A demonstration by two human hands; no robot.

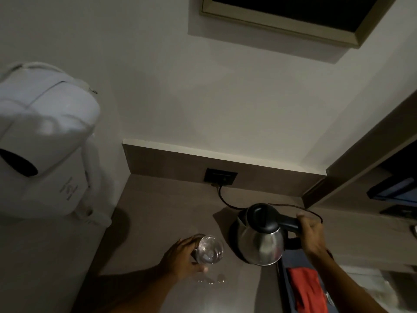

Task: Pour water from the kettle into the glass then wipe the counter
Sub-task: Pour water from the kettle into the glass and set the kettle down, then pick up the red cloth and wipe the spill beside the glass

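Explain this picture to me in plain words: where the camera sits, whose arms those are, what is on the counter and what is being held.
There is no machine here. The one picture comes from a wide-angle camera worn on a person's head, looking down at their own bare arms. The left hand wraps its fingers around a clear glass standing on the brown counter. The right hand grips the black handle of a steel kettle, which looks upright, not pouring. A cord runs from the wall socket towards the kettle. A few water drops lie on the counter near the glass. A red cloth lies at the lower right. The white object on the left is blurred.
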